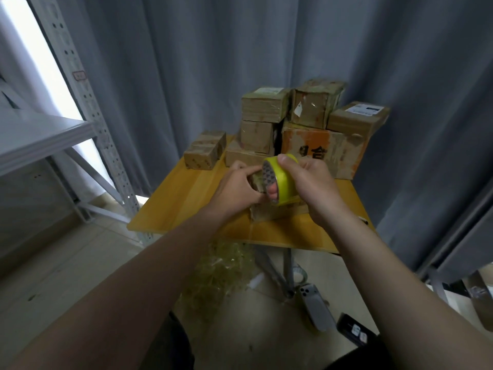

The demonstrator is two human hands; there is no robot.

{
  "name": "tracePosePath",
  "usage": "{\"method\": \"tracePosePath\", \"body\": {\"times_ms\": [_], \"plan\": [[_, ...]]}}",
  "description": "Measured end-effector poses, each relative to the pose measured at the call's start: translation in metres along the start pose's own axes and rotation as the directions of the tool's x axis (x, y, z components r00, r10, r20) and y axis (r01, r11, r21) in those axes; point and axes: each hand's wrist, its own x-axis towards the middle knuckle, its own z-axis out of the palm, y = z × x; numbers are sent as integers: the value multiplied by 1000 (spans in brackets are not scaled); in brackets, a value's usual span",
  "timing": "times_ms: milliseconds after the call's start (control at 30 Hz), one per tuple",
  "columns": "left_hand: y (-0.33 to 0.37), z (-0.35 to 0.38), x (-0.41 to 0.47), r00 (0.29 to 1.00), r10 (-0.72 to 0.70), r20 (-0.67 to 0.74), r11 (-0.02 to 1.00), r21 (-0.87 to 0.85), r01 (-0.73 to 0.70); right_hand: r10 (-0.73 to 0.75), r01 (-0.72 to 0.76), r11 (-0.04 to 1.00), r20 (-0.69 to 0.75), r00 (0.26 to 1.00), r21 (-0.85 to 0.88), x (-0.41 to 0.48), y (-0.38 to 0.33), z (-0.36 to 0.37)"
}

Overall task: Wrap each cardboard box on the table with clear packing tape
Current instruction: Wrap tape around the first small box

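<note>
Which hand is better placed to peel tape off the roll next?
Probably the left hand: its index finger reaches the rim of the tape roll, while the right hand is busy gripping that roll.

Wooden table (186, 198), stacked cardboard boxes (306, 124)

Single view: head cam, wide-angle, looking fwd & down at the table (186, 198).
Cam sits above & just back from table's near edge. Forearms run in from the bottom corners. Left hand (237, 188) on a cardboard box (277, 212) & right hand (312, 182) gripping the tape roll (282, 182) meet mid-frame over table's near half, close to lens. Curtain (240, 49) behind table fills the top, floor (66, 276) below table the bottom.
</note>
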Motion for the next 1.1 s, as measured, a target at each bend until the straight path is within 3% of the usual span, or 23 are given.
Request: {"method": "tracePosePath", "body": {"times_ms": [167,367,500,600,667,800,933,1100], "plan": [[6,-1,9,998,-69,15,997,19,68,133,-135,988,26,991,75,-22,16,-9],[11,-4,12,995,-68,78,977,208,50,204,-205,979,50,978,12,-34,57,-8],[12,-12,14,980,36,196,923,369,-108,179,-177,983,54,982,-38,-31,71,-7],[12,-20,14,944,101,314,827,501,-255,172,-170,984,54,984,-49,-30,77,-7],[11,-25,14,921,85,380,822,496,-281,183,-180,982,60,981,-59,-27,80,-7],[13,-35,17,881,-2,473,923,341,-181,232,-224,970,81,969,-92,-19,83,-3],[19,-29,18,934,-31,357,965,253,-64,286,-271,952,101,953,-140,-7,78,3],[28,-13,18,978,27,205,916,387,-106,337,-317,932,100,936,-174,12,71,9]]}}
